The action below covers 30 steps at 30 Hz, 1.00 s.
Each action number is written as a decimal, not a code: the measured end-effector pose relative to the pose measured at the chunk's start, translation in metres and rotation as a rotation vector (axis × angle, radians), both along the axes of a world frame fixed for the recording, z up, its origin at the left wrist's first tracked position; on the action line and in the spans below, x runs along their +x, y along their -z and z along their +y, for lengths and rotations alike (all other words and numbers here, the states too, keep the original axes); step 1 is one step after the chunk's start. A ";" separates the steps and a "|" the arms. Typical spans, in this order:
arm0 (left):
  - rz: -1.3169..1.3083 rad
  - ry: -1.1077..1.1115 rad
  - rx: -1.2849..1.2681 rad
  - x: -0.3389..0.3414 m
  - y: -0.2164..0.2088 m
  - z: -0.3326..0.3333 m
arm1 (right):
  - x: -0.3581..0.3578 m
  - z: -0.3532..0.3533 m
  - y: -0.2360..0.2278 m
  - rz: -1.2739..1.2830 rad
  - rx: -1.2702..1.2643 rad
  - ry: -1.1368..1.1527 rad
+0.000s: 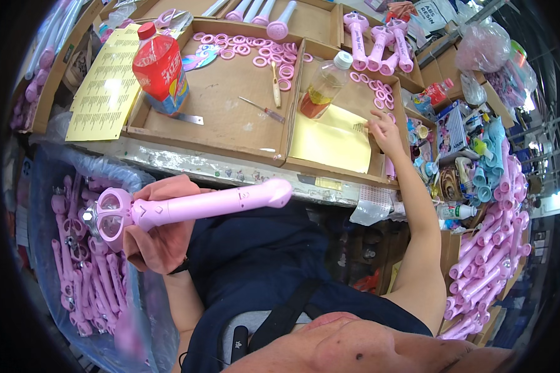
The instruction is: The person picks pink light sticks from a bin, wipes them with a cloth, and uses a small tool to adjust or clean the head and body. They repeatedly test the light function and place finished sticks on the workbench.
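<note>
My left hand (pixel 160 247), covered by a salmon-coloured cloth (pixel 179 186), is closed around a pink toy wand (pixel 208 208). The wand lies nearly level, its ringed head with a clear gem toward the left and its rounded handle end toward the right. Over the right part of the cardboard tray, my right hand (pixel 386 133) has its fingers apart and holds nothing I can see. Its fingertips are at the edge of a yellow paper sheet (pixel 330 140), close to several small pink rings (pixel 379 93). Whether they touch a ring is not clear.
A red-labelled bottle (pixel 160 71), a screwdriver (pixel 264 109), a wooden-handled tool (pixel 275 87) and many pink rings lie in the left tray (pixel 211 138). A bottle of yellowish liquid (pixel 325 87) stands on the paper. A blue-lined bin (pixel 146 180) of wands is at left; pink handles (pixel 488 267) pile at right.
</note>
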<state>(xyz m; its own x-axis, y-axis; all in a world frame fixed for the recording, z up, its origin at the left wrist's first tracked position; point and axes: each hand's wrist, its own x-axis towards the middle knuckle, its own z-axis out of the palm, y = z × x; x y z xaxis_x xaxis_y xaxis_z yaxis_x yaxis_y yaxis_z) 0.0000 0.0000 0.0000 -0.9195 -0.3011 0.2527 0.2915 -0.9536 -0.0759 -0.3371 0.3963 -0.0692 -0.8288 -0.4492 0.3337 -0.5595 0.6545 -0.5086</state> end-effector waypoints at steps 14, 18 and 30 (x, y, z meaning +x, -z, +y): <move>-0.220 -0.188 0.143 0.014 0.002 -0.007 | 0.063 -0.038 -0.061 0.072 -0.854 0.053; -0.220 -0.218 -0.041 0.020 0.007 -0.005 | 0.143 -0.109 -0.074 0.002 -0.729 -0.193; -0.468 -0.474 -0.828 0.050 0.004 -0.007 | 0.243 -0.252 -0.091 -0.898 -0.784 -0.465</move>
<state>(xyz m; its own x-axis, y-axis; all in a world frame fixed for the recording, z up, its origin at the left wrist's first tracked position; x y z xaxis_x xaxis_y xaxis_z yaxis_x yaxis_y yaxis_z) 0.0500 -0.0066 -0.0037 -0.8121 -0.5502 0.1945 0.4790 -0.4382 0.7606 -0.0938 0.1441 0.0214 -0.7181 -0.6944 0.0468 0.0854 -0.1546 -0.9843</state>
